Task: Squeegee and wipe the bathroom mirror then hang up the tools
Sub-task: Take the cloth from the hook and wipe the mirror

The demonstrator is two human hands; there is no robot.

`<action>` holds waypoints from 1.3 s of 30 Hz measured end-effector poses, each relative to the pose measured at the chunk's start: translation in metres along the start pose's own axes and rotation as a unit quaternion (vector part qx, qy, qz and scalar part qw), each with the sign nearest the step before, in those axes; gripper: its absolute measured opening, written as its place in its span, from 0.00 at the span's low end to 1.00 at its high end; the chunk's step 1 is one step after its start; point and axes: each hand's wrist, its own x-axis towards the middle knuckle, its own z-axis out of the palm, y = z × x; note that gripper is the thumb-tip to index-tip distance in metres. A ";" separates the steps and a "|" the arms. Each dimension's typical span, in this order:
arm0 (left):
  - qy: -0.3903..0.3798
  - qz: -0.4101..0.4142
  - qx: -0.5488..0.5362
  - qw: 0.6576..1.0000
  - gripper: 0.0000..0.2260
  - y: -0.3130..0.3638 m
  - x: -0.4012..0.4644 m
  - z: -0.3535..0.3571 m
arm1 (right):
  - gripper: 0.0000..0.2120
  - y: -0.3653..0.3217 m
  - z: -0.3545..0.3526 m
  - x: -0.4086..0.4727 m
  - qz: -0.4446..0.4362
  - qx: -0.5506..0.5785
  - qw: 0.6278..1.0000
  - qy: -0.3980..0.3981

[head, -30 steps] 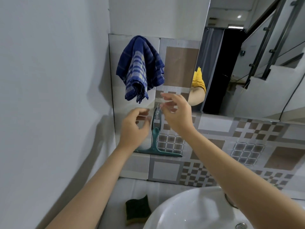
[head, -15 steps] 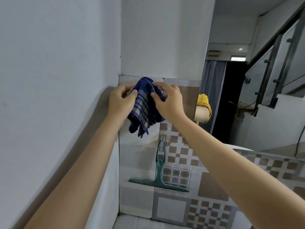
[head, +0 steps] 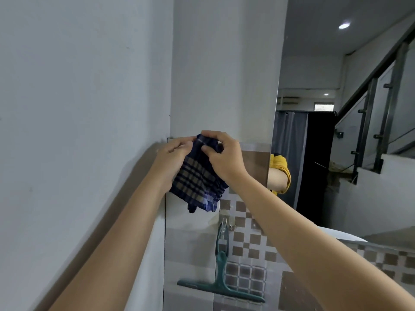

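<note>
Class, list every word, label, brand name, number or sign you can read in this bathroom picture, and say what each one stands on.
None: no readable text shows anywhere in this view.
The checked blue cloth, held by the left hand and right hand, bears only a pattern.
The green squeegee hanging on its hook shows no brand mark.
The wall tiles and mirror carry no lettering.

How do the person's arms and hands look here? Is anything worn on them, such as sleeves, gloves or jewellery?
Both forearms are bare up to the picture's edge: no sleeves show on them. The left hand and the right hand wear no gloves, and no ring, watch or bracelet shows on the visible sides. In the mirror, a short yellow sleeve covers the reflected upper arm.
</note>
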 end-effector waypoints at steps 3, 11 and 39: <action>-0.005 -0.011 -0.026 1.000 0.09 0.013 -0.004 -0.003 | 0.15 -0.017 0.000 0.002 -0.010 0.015 1.000 -0.006; -0.039 0.013 -0.100 0.994 0.10 0.049 -0.027 -0.004 | 0.13 -0.063 -0.028 -0.013 0.012 0.134 0.990 -0.034; -0.248 0.070 0.010 0.966 0.12 0.121 -0.121 0.122 | 0.22 -0.072 -0.207 -0.155 0.027 0.263 0.958 -0.112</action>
